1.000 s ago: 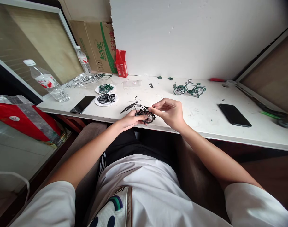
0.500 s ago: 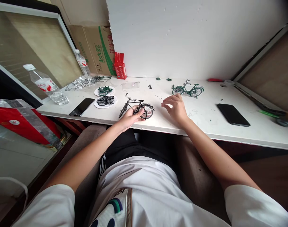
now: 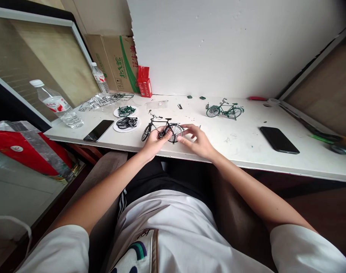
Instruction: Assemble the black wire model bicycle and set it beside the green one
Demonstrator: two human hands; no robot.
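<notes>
The black model bicycle (image 3: 162,129) stands nearly whole on both wheels at the desk's (image 3: 246,148) front edge, left hand (image 3: 152,141) pinching its crank, right hand (image 3: 196,140) loosely open touching the rear wheel; loose parts fill two white dishes (image 3: 126,122) behind.

White short-sleeve T-shirt (image 3: 173,227), sleeves ending above the elbows, forearms bare. Print at the shirt's lower front (image 3: 133,254): dark blue and teal curved shapes, some small dark lettering on a cream patch. Black shorts (image 3: 150,178) with white side stripes (image 3: 122,197) at the left hip; no watch, rings or gloves visible.
</notes>
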